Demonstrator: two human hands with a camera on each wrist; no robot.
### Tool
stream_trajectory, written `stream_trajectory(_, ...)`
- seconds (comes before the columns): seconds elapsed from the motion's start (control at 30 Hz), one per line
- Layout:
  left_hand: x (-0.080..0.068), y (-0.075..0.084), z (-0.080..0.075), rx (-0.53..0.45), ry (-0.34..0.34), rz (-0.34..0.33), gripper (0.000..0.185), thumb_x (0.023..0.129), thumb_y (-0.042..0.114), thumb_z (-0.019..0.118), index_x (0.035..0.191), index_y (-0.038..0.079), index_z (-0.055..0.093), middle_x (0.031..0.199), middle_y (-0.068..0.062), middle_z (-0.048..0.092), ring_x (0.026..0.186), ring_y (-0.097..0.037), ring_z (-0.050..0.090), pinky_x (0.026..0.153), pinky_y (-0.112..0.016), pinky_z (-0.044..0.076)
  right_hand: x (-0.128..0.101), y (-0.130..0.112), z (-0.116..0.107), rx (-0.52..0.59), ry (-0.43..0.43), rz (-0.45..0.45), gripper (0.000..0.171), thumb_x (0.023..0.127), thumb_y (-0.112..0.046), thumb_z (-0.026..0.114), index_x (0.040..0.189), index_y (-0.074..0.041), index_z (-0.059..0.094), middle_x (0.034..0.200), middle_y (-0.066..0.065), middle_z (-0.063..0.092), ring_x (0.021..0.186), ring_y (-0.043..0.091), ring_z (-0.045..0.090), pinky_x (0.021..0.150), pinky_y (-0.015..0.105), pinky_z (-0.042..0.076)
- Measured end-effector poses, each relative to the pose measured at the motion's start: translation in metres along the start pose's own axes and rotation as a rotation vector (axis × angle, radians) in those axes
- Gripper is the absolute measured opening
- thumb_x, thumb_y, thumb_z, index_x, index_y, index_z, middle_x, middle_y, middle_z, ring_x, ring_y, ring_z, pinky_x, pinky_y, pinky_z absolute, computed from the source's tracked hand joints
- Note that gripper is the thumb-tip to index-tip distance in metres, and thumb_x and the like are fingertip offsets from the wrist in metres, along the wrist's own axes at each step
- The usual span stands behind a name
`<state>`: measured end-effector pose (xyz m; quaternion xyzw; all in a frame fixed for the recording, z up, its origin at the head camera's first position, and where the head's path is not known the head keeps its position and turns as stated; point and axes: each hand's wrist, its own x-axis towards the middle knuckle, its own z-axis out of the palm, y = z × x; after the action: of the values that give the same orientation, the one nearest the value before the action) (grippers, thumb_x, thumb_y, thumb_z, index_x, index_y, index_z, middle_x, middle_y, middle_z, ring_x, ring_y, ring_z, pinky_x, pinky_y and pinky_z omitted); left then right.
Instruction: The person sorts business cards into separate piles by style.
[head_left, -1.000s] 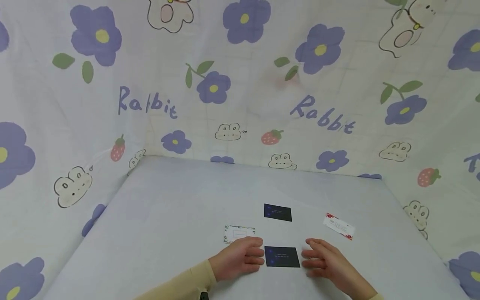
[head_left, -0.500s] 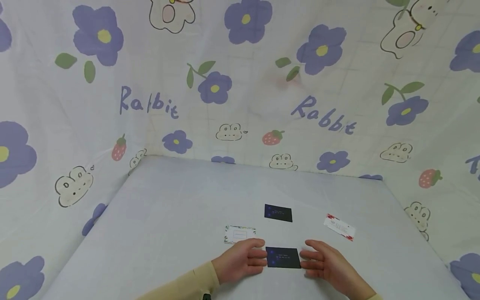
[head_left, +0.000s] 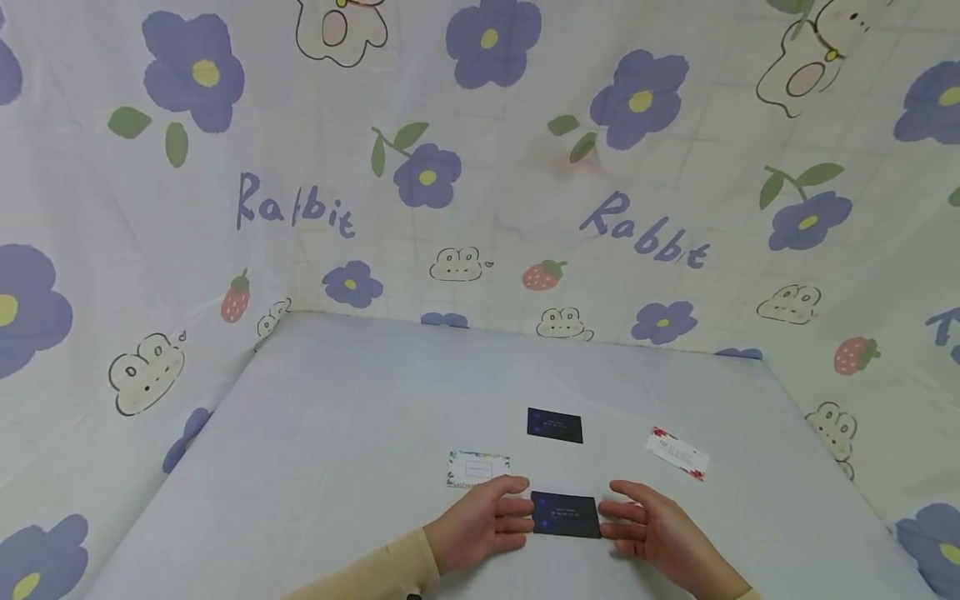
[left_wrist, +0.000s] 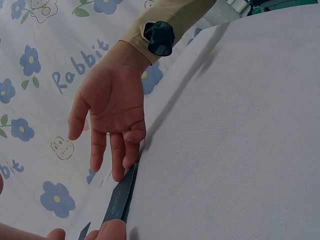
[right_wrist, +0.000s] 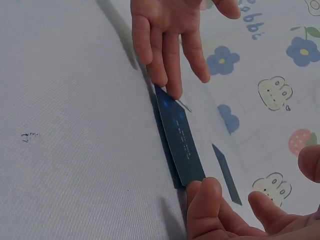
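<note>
A dark blue card [head_left: 566, 514] lies near the front of the pale cloth-covered table [head_left: 345, 433], between my two hands. My left hand [head_left: 486, 521] has its fairly straight fingertips [right_wrist: 172, 87] against the card's left short edge. My right hand [head_left: 648, 527] touches the right short edge with a fingertip [right_wrist: 202, 192], its thumb held apart. In the right wrist view the card [right_wrist: 179, 137] looks slightly raised off the cloth, with a shadow under it. The left wrist view shows my left hand [left_wrist: 112, 115] reaching down to the card's end [left_wrist: 120, 195].
A second dark card [head_left: 555, 425] lies just behind the hands. A white card with a flowered border [head_left: 478, 468] sits behind the left hand, and a white card with red corners [head_left: 677, 453] is to the right. Flower-and-rabbit printed cloth walls [head_left: 480, 183] enclose the table.
Both hands have closed in on the near dark card from either side, and their fingertips now meet its short edges. The other cards have not moved.
</note>
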<state>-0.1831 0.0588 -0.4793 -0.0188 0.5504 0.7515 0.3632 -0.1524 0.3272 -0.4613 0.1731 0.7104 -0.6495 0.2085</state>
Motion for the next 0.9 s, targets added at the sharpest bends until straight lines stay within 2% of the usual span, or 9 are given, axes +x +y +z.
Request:
stream_trajectory(0.2,0.003,0.005,-0.002,-0.010,0.000,0.068,0.065,0.100,0.032,0.052,0.152,-0.004,0.036,0.149,-0.040,0.043,0.135,-0.052,0.051,0.115,-0.059,0.042,0.001,-0.008,0.004,0.033,0.001,-0.007,0.067,0.108,-0.043,0.037,0.158,0.001,0.025,0.135,0.020,0.065,0.094,0.016,0.070,0.082,0.029,0.057)
stream_trajectory(0.5,0.027,0.019,-0.014,0.010,0.031,0.083,0.079,0.098,0.035,0.055,0.159,-0.002,0.021,0.150,-0.038,0.044,0.137,-0.050,0.050,0.112,-0.055,0.046,0.018,-0.025,0.009,0.026,-0.015,-0.060,0.066,0.109,-0.042,0.038,0.158,0.000,0.025,0.139,0.019,0.063,0.095,0.015,0.068,0.080,0.027,0.053)
stream_trajectory(0.73,0.039,0.018,-0.017,0.019,0.044,0.070,0.072,0.097,0.037,0.056,0.154,-0.001,0.034,0.147,-0.039,0.045,0.135,-0.052,0.051,0.107,-0.055,0.050,0.027,-0.024,0.009,0.067,0.017,-0.037,0.062,0.109,-0.036,0.037,0.157,0.001,0.025,0.129,0.015,0.069,0.091,0.016,0.069,0.078,0.028,0.053)
stream_trajectory(0.9,0.040,0.019,-0.016,0.015,0.036,0.076,0.071,0.098,0.037,0.055,0.155,-0.001,0.035,0.148,-0.041,0.044,0.135,-0.053,0.050,0.107,-0.055,0.050,0.029,-0.024,0.010,0.073,0.030,-0.030,0.062,0.109,-0.037,0.037,0.157,0.000,0.026,0.126,0.013,0.071,0.090,0.015,0.070,0.078,0.028,0.053)
